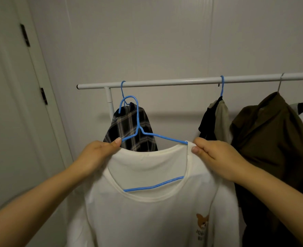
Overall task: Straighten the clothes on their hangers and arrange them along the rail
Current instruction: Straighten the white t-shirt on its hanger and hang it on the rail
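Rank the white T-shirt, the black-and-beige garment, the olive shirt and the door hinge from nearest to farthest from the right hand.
1. white T-shirt, pinched by the right hand
2. black-and-beige garment, just above
3. olive shirt, further right
4. door hinge, far left

We raise both bare forearms forward and up, wrists level. Our left hand (98, 154) curls shut in a pinch, thumb on top. Our right hand (216, 155) mirrors it, fingers curled, thumb tip pressed inward, knuckles facing up.
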